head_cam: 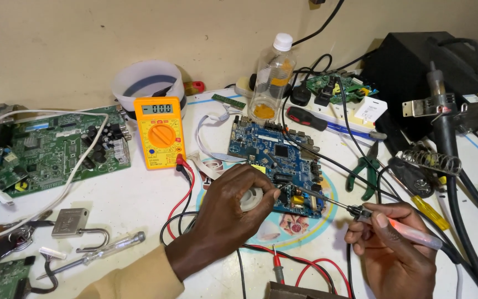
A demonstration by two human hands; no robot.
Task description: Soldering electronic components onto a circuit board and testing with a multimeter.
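Head view: left hand (225, 213) fingers curled shut, pinching solder wire from a white spool (252, 198) at the blue circuit board (272, 152), mid-counter. Right hand (394, 243) fingers closed round soldering iron (410, 232), tip touching the board. Yellow multimeter (160, 132) left, white counter (139, 194), beige wall behind.

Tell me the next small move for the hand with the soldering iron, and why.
Probably ease the soldering iron tip down onto the joint on the blue circuit board. The right hand holds it slanted, its tip close to the spot where the left hand feeds solder wire off a small spool; whether they touch cannot be told.
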